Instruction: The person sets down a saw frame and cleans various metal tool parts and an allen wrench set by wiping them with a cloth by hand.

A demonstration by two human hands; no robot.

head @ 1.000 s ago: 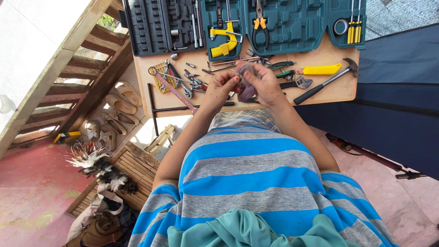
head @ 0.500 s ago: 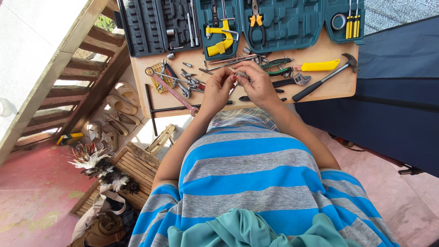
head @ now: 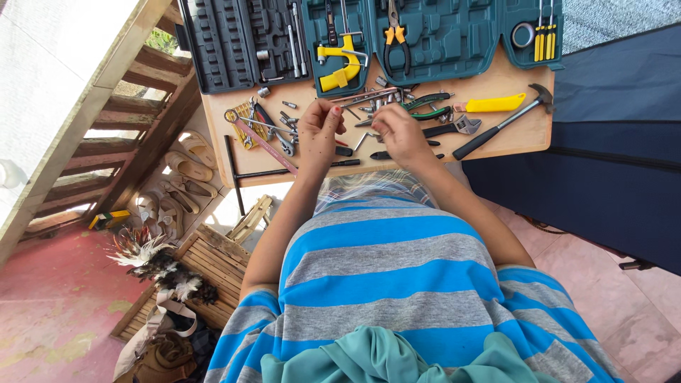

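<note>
— Fingers first: how do they sit?

— Left hand point(head: 317, 135) has its fingertips pinched together above the wooden table point(head: 521, 138); whatever they nip is too small to make out. Right hand point(head: 399, 135) is curled, fingertips bent in near the scattered metal bits point(head: 369, 106); I cannot tell if it grips one.

— Different from half a second back?

— Yes. Then both hands met, fingertips working one small piece between them. Now they have drawn apart, the left gone leftward, and the purplish cloth seen a second ago is out of sight.

— What lies around?

— Just left of the left fingers, a long spanner point(head: 259, 138). Right of the right fingers, an adjustable wrench point(head: 454, 128), a yellow-handled tool point(head: 493, 104) and a hammer point(head: 507, 122). Beyond both, an open teal tool case point(head: 440, 39). Loose bits crowd the gap between the hands.
</note>
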